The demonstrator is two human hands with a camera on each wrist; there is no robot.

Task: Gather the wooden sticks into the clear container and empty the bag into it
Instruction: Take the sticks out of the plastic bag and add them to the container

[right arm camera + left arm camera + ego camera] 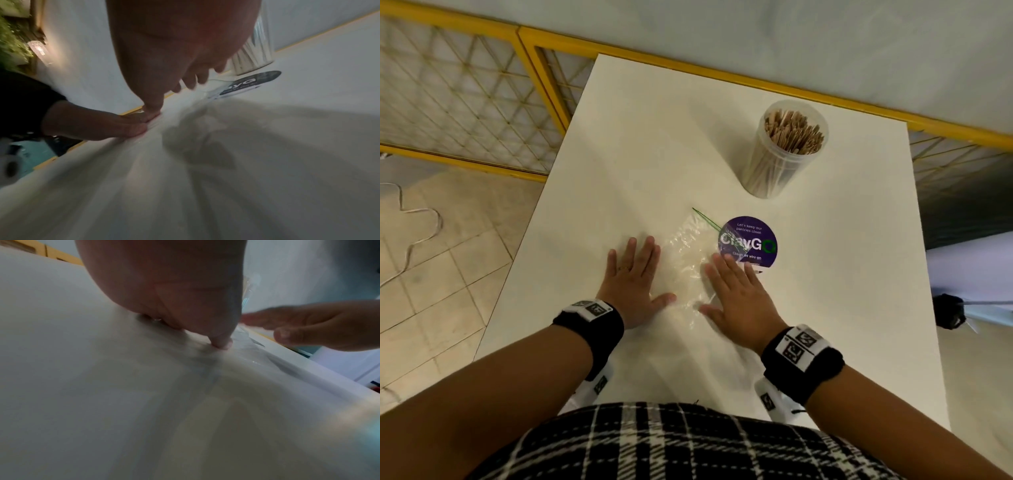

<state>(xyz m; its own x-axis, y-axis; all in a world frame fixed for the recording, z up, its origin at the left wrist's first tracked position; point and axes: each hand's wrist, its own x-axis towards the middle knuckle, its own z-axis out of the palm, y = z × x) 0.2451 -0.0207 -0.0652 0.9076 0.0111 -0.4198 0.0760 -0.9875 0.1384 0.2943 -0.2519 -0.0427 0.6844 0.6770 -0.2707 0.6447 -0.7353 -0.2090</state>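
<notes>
A clear plastic bag (688,260) lies flat and crumpled on the white table (640,144), its green-edged mouth pointing away from me. My left hand (633,274) lies flat with straight fingers on the bag's left edge. My right hand (736,291) lies flat on its right side, fingers spread. The clear container (780,150) stands upright at the back right, packed with wooden sticks (794,132). In the left wrist view my left thumb (221,340) presses the film. The container (257,53) also shows in the right wrist view, beyond my right hand's fingers (193,81).
A round purple sticker (751,241) lies on the table, partly under the bag's right corner. A yellow-framed mesh railing (465,92) runs along the table's left and far sides. A grey cable (417,226) lies on the tiled floor at left.
</notes>
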